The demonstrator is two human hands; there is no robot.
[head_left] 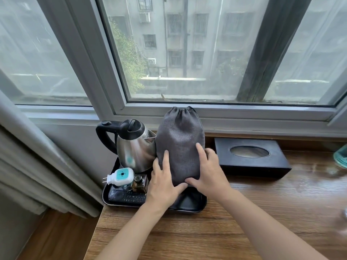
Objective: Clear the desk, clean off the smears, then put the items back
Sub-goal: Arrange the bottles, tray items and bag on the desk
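Note:
A grey drawstring bag [179,139] stands upright on the black tray [189,206] at the desk's back left, leaning against the window frame. My left hand [163,184] holds its lower left side, fingers up the front and thumb at the bottom edge. My right hand [208,169] holds the lower right side, thumb at the bottom. A steel kettle [134,147] with a black handle stands on the tray just left of the bag. In front of the kettle lie a white and teal plug-in device [120,176], a small amber bottle [139,182] and a black remote [127,197].
A black tissue box [251,156] sits on the wooden desk [206,231] right of the bag, below the window sill. A teal object [340,158] shows at the right edge. Grey curtains [28,166] hang at the left, beside the desk's left edge.

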